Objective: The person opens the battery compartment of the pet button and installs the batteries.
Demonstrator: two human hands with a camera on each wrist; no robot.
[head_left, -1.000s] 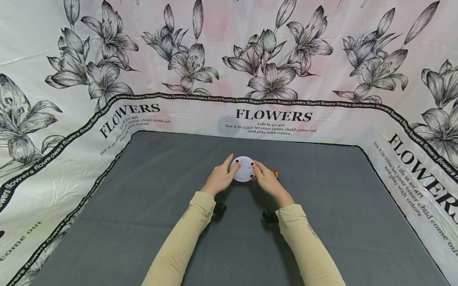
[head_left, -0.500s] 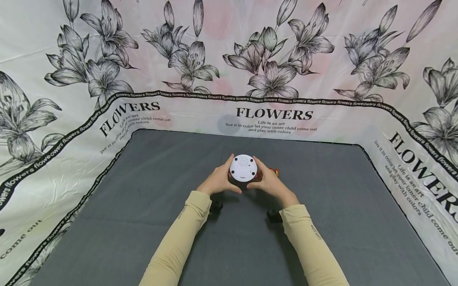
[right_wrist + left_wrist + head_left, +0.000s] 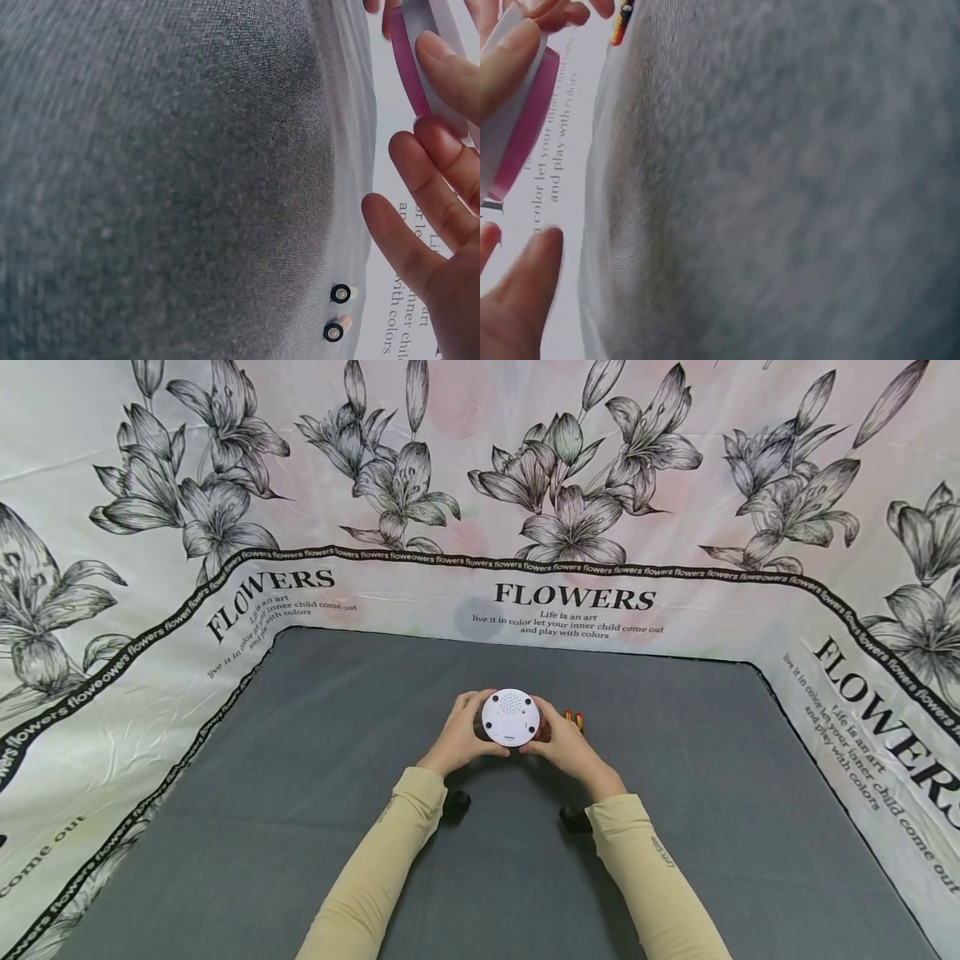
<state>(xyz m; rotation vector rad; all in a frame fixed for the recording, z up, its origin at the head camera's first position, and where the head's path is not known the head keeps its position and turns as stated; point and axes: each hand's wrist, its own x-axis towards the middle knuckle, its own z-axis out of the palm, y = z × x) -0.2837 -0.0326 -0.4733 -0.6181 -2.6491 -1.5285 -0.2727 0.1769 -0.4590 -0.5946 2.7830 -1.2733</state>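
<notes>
A round device faces the head camera with its white disc side, which has a patch of small holes and several black feet. Its edge shows a pink band in the left wrist view and in the right wrist view. On its left side my left hand grips it, fingers behind the rim and thumb at the lower edge. My right hand holds the opposite side in a matching way, thumb tip also near the lower edge. The device's far side is hidden.
Two small batteries lie on the grey cloth just beyond the right hand. A white curtain with flower print encloses the cloth at the back and sides. Black wrist cameras hang under both wrists.
Both thumbs have moved off the disc's white face down to its lower edge, first spread, now drawn in. Half a second ago the device sat slightly higher in view.
</notes>
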